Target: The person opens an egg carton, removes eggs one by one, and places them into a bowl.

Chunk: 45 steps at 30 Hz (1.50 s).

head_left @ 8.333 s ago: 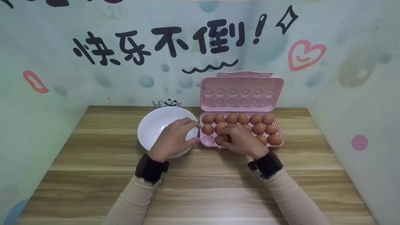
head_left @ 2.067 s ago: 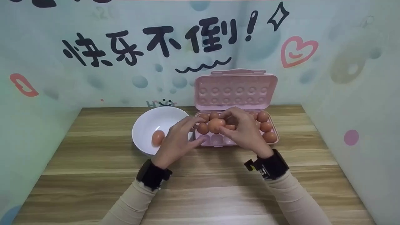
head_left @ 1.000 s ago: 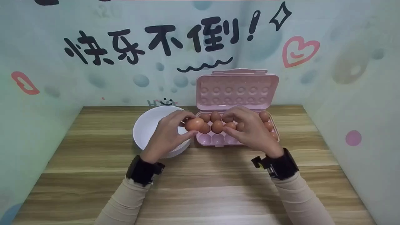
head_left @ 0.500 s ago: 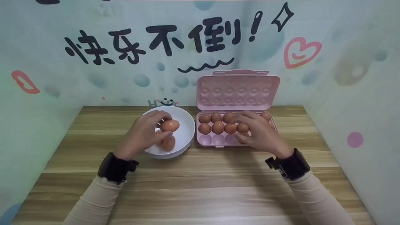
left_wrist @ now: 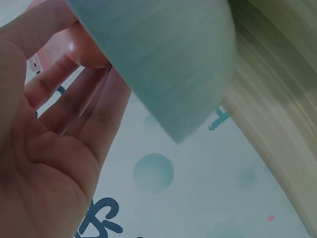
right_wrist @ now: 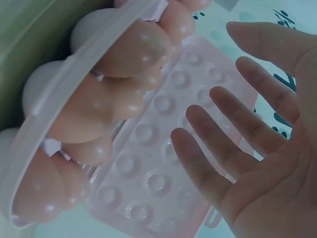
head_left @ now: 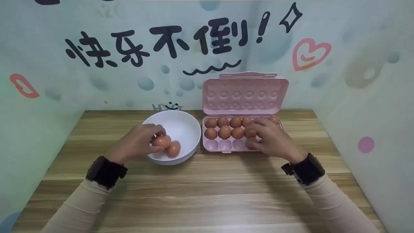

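Observation:
Inside the white bowl (head_left: 189, 127), my left hand (head_left: 134, 142) holds a brown egg (head_left: 161, 141) between thumb and fingers; a second brown egg (head_left: 173, 149) lies against it. In the left wrist view the bowl's wall (left_wrist: 173, 64) covers part of the held egg (left_wrist: 84, 47). My right hand (head_left: 276, 139) hovers over the right part of the pink egg carton (head_left: 226, 150), hiding some eggs. In the right wrist view its fingers (right_wrist: 208, 139) are spread, apart from the eggs (right_wrist: 133, 52). Nearest to its thumb is a front-row egg (head_left: 250, 143).
Three front-left cups (head_left: 225, 145) of the carton hold no egg. The carton's raised lid (head_left: 245, 97) leans back near the printed wall cloth (head_left: 123, 84). Bowl and carton stand side by side towards the back of the wooden table (head_left: 194, 194).
Two front-row eggs have left the carton since the oldest frame. In the last second my left hand, carrying an egg, moved left and down into the bowl; my right hand moved right over the carton.

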Available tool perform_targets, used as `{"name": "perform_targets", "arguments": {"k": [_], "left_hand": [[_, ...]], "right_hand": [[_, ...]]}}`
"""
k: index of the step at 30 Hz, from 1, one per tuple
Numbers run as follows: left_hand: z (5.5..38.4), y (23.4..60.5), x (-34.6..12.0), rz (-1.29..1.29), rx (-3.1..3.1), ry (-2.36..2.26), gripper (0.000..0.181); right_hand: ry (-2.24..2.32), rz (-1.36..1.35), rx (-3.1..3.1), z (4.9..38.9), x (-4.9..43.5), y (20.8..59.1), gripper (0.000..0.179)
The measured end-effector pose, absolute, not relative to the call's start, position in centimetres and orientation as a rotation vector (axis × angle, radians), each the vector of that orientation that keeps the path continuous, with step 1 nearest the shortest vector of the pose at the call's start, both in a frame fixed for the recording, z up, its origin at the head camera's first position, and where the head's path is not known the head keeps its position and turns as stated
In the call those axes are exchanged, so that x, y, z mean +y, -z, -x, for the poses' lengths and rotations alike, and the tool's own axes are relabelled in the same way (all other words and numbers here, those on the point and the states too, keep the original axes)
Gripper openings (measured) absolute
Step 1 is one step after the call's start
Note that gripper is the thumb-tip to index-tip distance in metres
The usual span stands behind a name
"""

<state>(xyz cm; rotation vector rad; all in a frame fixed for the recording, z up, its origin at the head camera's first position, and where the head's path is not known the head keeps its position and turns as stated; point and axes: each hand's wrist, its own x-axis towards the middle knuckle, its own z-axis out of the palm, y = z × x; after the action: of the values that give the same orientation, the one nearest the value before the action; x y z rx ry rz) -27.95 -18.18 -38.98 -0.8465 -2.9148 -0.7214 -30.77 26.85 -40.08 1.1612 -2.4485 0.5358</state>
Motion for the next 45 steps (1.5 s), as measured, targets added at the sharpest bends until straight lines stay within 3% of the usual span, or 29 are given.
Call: {"name": "perform_targets", "arguments": {"k": [20, 27, 45], "left_hand": [[28.5, 39.5, -18.2, 0.693, -3.257, 0.768, 0.024], [28.4, 39.6, -18.1, 0.808, -3.233, 0.730, 0.021], [28.4, 38.5, -17.6, 0.812, -3.076, 0.745, 0.025]], "right_hand": [[-0.574, -1.205, -2.441, 31.0, 27.9, 41.0, 0.028], [-0.563, -1.239, -2.400, 31.0, 28.2, 41.0, 0.032], [-0.522, -1.297, -2.390, 31.4, 28.2, 40.6, 0.035]]}}
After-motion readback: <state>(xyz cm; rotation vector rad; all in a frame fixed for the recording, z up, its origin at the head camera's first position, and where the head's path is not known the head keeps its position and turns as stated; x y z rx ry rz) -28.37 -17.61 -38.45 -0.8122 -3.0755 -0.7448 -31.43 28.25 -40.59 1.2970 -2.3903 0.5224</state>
